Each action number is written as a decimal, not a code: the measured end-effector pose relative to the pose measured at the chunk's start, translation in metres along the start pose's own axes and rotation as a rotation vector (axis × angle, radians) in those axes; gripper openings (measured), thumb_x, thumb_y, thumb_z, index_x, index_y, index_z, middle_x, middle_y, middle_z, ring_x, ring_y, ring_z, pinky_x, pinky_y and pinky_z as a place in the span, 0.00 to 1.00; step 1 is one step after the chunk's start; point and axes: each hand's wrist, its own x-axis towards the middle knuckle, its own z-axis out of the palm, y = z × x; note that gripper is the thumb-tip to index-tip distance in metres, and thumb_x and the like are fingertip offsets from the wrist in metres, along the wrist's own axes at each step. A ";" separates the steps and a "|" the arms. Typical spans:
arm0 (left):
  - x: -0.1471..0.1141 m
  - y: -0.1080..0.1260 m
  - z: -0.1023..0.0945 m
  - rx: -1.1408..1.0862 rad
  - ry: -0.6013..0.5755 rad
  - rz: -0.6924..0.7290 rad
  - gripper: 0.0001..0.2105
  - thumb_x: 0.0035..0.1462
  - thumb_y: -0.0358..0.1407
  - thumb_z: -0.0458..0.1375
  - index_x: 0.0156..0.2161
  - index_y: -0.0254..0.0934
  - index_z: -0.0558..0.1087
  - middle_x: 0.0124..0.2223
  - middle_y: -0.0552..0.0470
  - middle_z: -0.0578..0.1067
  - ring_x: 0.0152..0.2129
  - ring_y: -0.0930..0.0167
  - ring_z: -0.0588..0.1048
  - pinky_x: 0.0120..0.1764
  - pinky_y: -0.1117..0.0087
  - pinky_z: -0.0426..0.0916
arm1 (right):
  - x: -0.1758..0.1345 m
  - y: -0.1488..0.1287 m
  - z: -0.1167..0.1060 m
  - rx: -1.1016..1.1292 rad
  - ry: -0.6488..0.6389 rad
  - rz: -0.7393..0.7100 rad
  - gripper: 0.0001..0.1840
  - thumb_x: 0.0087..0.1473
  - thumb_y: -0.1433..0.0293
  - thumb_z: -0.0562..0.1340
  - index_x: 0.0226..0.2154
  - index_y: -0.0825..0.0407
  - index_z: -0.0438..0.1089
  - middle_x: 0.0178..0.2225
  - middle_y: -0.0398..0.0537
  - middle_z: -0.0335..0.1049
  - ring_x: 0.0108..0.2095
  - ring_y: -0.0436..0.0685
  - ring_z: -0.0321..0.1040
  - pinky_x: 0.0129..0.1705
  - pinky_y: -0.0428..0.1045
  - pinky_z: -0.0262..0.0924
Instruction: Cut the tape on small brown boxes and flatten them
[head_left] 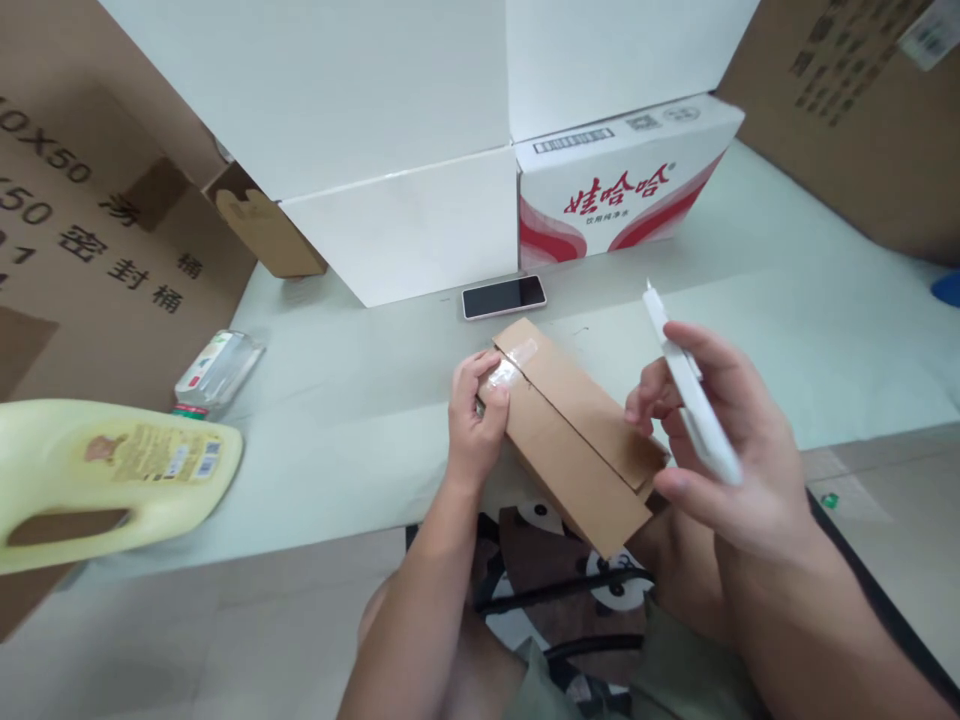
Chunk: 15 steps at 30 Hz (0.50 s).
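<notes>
A long brown cardboard box (571, 425) lies slantwise over the table's front edge, its near end above my lap. My left hand (477, 415) is closed around the far left corner, beside a strip of clear tape (514, 365) across the lid seam. The near end flaps look slightly apart. In my right hand (731, 430) is a white utility knife (694, 390), its small tip pointing up and away from me. The knife is held above the box's right side, apart from the tape. Some right-hand fingers are close to the box; whether they touch it I cannot tell.
Behind the box lies a phone (504, 297). White cartons (420, 230) and a red-and-white carton (622, 195) stand at the back. On the left are a yellow jug (172, 500), a clear plastic bottle (225, 370) and large brown cartons (97, 240). Another brown carton (862, 130) stands at right.
</notes>
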 end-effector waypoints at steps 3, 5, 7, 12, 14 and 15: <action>0.001 0.006 0.005 0.016 -0.015 -0.016 0.15 0.65 0.46 0.56 0.52 0.42 0.73 0.55 0.44 0.75 0.55 0.61 0.73 0.60 0.56 0.66 | -0.004 0.005 0.003 -0.081 0.175 -0.035 0.22 0.53 0.58 0.71 0.50 0.43 0.73 0.26 0.41 0.63 0.27 0.54 0.64 0.27 0.50 0.61; 0.001 0.009 0.006 0.014 -0.022 -0.058 0.16 0.65 0.45 0.56 0.54 0.41 0.71 0.55 0.44 0.74 0.55 0.62 0.73 0.59 0.57 0.66 | -0.008 0.008 0.006 -0.178 0.280 -0.057 0.11 0.60 0.58 0.65 0.41 0.45 0.76 0.22 0.40 0.61 0.23 0.52 0.60 0.23 0.49 0.57; 0.000 0.011 0.006 0.002 -0.025 -0.121 0.19 0.64 0.45 0.57 0.57 0.41 0.68 0.58 0.43 0.73 0.56 0.61 0.72 0.60 0.57 0.65 | -0.009 0.009 0.008 -0.263 0.285 -0.063 0.11 0.62 0.58 0.62 0.41 0.45 0.76 0.22 0.41 0.64 0.22 0.52 0.61 0.22 0.49 0.56; -0.001 0.014 0.003 -0.062 -0.063 -0.232 0.24 0.61 0.49 0.59 0.58 0.41 0.65 0.59 0.41 0.71 0.56 0.59 0.71 0.59 0.57 0.65 | 0.005 0.005 0.014 -0.438 0.048 -0.024 0.09 0.58 0.66 0.65 0.43 0.45 0.73 0.28 0.41 0.74 0.23 0.51 0.68 0.24 0.47 0.62; 0.000 0.015 0.002 -0.072 -0.075 -0.240 0.23 0.61 0.51 0.59 0.56 0.40 0.67 0.57 0.42 0.73 0.54 0.59 0.72 0.58 0.57 0.66 | 0.011 0.005 0.015 -0.481 -0.048 -0.073 0.08 0.57 0.67 0.66 0.42 0.47 0.74 0.32 0.43 0.78 0.28 0.53 0.73 0.30 0.47 0.66; 0.000 0.016 0.002 -0.075 -0.076 -0.243 0.23 0.61 0.51 0.59 0.56 0.40 0.67 0.56 0.42 0.73 0.54 0.59 0.72 0.57 0.57 0.66 | 0.013 0.005 0.016 -0.495 -0.072 -0.103 0.08 0.58 0.67 0.65 0.42 0.47 0.74 0.34 0.44 0.79 0.31 0.53 0.75 0.32 0.48 0.67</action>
